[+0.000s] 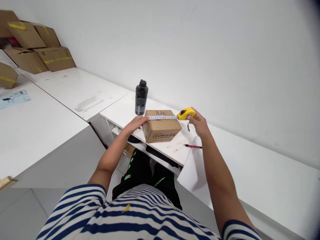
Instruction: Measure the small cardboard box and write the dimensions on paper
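A small cardboard box (163, 126) with printed and handwritten marks stands on the white desk. Across its top stretches the white blade of a yellow tape measure (185, 113). My right hand (198, 122) is closed around the tape measure's case, just past the box's right edge, with a dark strap hanging below. At the box's left edge, my left hand (137, 122) pinches the blade's end, its fingers touching the box corner. Behind the box on the left stands a dark water bottle (141, 97).
A red and black pen (193, 146) lies on white paper (193, 168) to the right, the paper hanging over the desk's front edge. Several cardboard boxes (53, 58) are stacked at the far left. A white wall (212, 60) rises behind the desk (250, 160).
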The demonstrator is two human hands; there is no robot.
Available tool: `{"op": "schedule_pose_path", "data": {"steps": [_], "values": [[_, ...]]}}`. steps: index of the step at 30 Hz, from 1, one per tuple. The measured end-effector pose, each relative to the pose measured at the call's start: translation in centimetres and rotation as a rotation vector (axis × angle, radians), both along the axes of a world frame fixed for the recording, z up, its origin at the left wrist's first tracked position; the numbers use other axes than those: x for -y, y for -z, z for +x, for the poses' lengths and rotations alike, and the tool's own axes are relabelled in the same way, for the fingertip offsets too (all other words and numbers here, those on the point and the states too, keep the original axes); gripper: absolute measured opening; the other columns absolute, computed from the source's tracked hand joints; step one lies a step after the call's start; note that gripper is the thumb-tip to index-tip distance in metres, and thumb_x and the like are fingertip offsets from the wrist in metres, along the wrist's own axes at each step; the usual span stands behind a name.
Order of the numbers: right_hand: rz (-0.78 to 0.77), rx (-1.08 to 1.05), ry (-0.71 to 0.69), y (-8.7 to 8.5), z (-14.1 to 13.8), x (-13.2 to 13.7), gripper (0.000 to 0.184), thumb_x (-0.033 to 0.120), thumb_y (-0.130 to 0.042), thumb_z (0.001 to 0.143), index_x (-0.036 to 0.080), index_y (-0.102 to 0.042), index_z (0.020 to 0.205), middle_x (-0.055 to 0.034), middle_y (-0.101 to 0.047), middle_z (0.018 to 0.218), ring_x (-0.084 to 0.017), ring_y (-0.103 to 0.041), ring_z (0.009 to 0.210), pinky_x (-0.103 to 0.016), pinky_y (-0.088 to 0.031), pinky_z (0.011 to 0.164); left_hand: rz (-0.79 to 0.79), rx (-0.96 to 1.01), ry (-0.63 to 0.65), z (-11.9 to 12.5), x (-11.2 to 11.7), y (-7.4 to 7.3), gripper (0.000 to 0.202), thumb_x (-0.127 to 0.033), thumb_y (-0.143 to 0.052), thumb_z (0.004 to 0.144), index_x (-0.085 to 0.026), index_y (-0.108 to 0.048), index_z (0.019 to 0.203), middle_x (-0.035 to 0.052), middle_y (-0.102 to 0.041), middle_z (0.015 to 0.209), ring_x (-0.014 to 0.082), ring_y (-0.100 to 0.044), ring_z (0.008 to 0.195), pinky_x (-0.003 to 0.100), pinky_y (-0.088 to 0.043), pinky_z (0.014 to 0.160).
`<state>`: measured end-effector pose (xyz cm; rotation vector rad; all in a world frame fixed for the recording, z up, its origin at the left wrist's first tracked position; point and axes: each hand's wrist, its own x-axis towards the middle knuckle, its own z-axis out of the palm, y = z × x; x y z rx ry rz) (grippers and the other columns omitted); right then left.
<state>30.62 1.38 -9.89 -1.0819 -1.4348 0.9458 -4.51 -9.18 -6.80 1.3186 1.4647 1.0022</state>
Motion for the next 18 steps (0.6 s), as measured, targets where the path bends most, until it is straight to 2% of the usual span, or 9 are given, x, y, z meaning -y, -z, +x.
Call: {"op": "schedule_pose_path", "data": {"steps": [3,5,9,12,15,18], "values": [[0.018,-0.02,-0.01,0.5,-1.7,0.8,0.103,0.073,-0.089,0.063,0.022,-0.063,0.148,-0.0114,-0.073,0.135,-0.024,-0.068,0.112,-0.036,-0.061,0.08,0.032,-0.109,-0.069,1.0,-0.1,0.8,0.041,-0.059,-0.067,0.088,-0.022,-0.049,0.082,0.0,-0.057,0.079,0.0154,-0.054,0.071,0.029,-0.037,0.064],[0.023,-0.049,0.0,0.6,-2.2,1.2,0.103,0.073,-0.089,0.063,0.022,-0.062,0.148,-0.0116,-0.073,0.135,-0.024,-0.069,0.112,-0.039,-0.062,0.085,0.053,-0.182,-0.09,1.3,0.1,0.6,0.043,-0.06,-0.063,0.091,-0.023,-0.045,0.08,-0.0008,-0.054,0.077,0.0155,-0.051,0.07,0.029,-0.036,0.064],[0.079,-0.109,-0.011,0.2,-2.1,1.1,0.096,0.071,-0.093,0.056,0.023,-0.067,0.135,-0.0111,-0.075,0.128,-0.026,-0.071,0.114,-0.043,-0.061,0.095,0.094,-0.386,-0.085,1.1,0.4,-0.4,0.04,-0.056,-0.055,0.095,-0.023,-0.047,0.073,0.0011,-0.057,0.076,0.0178,-0.052,0.073,0.031,-0.035,0.067],[0.159,-0.07,-0.01,-0.9,-1.7,1.6,0.091,0.072,-0.093,0.056,0.024,-0.066,0.128,-0.0099,-0.076,0.119,-0.026,-0.073,0.108,-0.045,-0.061,0.095,0.128,-0.327,-0.044,0.3,0.3,-1.4,0.037,-0.048,-0.053,0.094,-0.022,-0.052,0.068,0.002,-0.058,0.072,0.018,-0.053,0.071,0.031,-0.038,0.069],[0.277,0.06,0.093,-2.0,-1.8,4.8,0.081,0.07,-0.089,0.066,0.026,-0.061,0.129,-0.0074,-0.075,0.112,-0.024,-0.073,0.096,-0.042,-0.061,0.086,0.23,-0.142,-0.064,-0.5,-0.7,-3.1,0.034,-0.042,-0.054,0.092,-0.022,-0.051,0.066,0.0005,-0.054,0.068,0.0153,-0.05,0.067,0.031,-0.04,0.071],[0.453,0.242,0.259,-2.2,-3.1,10.6,0.076,0.069,-0.081,0.076,0.026,-0.056,0.134,-0.0103,-0.071,0.116,-0.022,-0.071,0.09,-0.036,-0.058,0.072,0.351,-0.092,-0.083,-0.7,-3.0,-5.7,0.032,-0.037,-0.053,0.093,-0.021,-0.049,0.066,0.0013,-0.053,0.07,0.0147,-0.049,0.068,0.031,-0.042,0.071]]}}
